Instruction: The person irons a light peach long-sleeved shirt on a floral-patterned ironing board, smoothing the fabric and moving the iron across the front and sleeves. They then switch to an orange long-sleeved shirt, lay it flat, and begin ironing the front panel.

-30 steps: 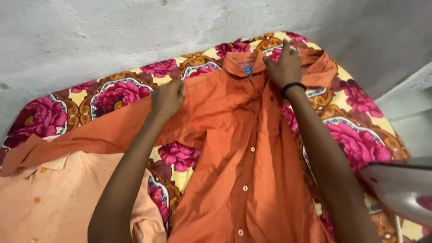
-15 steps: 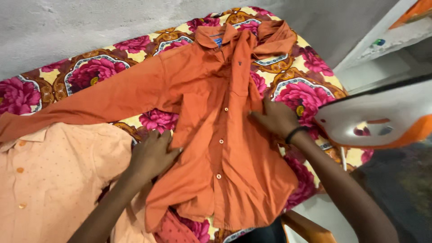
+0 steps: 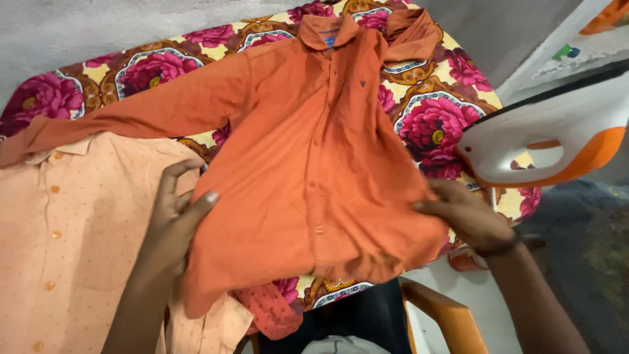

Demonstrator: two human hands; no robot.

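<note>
Floral cloth (image 3: 452, 105) covers tabletop. Orange shirt (image 3: 314, 177) lies flat across it, collar far from you, hem nearest. Pale peach shirt (image 3: 72, 242) beside it on left. Iron (image 3: 550, 141) stands right. Your left hand (image 3: 171, 219) grips shirt's lower left edge, fingers curled on fabric; right hand (image 3: 468, 216) pinches lower right edge. Half second ago, both hands pressed higher, nearer placket.

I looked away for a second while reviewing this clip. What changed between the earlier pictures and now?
Both hands slid from the collar down the orange shirt: the left hand now grips its lower left edge, the right hand its lower right edge. The shirt lies smoother. The peach shirt, floral cloth and iron stayed put.
</note>
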